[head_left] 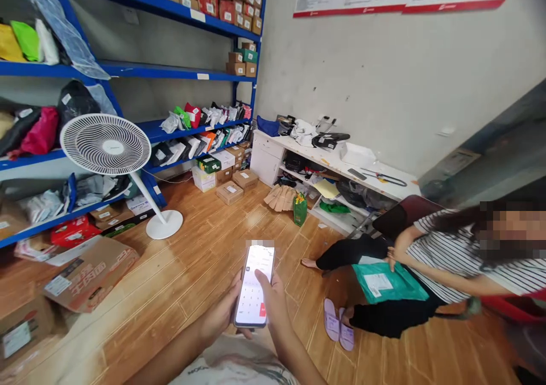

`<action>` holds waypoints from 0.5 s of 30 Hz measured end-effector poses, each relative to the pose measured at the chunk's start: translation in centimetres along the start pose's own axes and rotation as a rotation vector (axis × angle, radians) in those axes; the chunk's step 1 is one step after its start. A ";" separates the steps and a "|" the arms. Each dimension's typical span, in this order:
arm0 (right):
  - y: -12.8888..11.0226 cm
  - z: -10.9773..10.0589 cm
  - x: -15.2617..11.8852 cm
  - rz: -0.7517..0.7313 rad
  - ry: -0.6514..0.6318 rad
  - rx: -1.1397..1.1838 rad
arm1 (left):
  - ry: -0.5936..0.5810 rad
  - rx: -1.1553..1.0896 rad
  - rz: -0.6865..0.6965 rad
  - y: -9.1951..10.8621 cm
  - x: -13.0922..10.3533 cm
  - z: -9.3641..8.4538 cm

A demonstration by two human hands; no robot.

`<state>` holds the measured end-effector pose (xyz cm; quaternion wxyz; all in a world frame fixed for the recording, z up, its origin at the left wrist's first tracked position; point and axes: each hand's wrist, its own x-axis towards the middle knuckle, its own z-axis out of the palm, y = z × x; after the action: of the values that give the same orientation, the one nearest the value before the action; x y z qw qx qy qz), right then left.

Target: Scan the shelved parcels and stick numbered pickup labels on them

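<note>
A smartphone (251, 294) with a lit screen and a number keypad is held upright in front of my body. My left hand (228, 302) grips its left edge, its fingers partly hidden behind the phone. On the other side, my right hand (275, 297) wraps the right edge, and its thumb lies over the upper part of the screen. To the right, a seated person in a striped shirt has a green parcel bag (394, 282) with a white label on their lap, one hand resting on it.
Blue shelves (170, 69) with many parcels line the left wall. A white fan (164, 223) stands before them. Cardboard boxes (89, 271) lie on the wooden floor. A white desk (267, 152) with clutter runs along the back wall. Purple slippers (339, 325) lie near the seated person.
</note>
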<state>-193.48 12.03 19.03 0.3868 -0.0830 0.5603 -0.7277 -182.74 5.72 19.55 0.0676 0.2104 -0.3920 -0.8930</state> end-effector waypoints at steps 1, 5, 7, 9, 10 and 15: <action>-0.5 -0.5 0.5 0.013 -0.011 0.000 | 0.028 0.022 0.001 -0.1 0.6 0.5; -2.0 -2.0 1.8 0.062 -0.038 0.024 | 0.119 0.054 0.006 -0.2 2.3 2.3; -2.6 -2.6 2.3 0.086 -0.050 0.039 | 0.138 0.034 -0.018 0.0 3.0 3.0; -3.0 -3.1 2.7 0.106 -0.058 0.052 | 0.151 0.020 -0.053 0.3 3.8 3.5; -3.2 -3.3 2.9 0.112 -0.058 0.058 | 0.155 0.015 -0.063 0.4 4.2 3.7; -3.8 -3.9 4.4 0.119 -0.054 0.080 | 0.141 -0.001 -0.029 0.5 6.4 3.8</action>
<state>-200.42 12.40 19.57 0.4473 -0.0536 0.5239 -0.7229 -190.19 6.14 20.13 0.0823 0.2786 -0.3827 -0.8770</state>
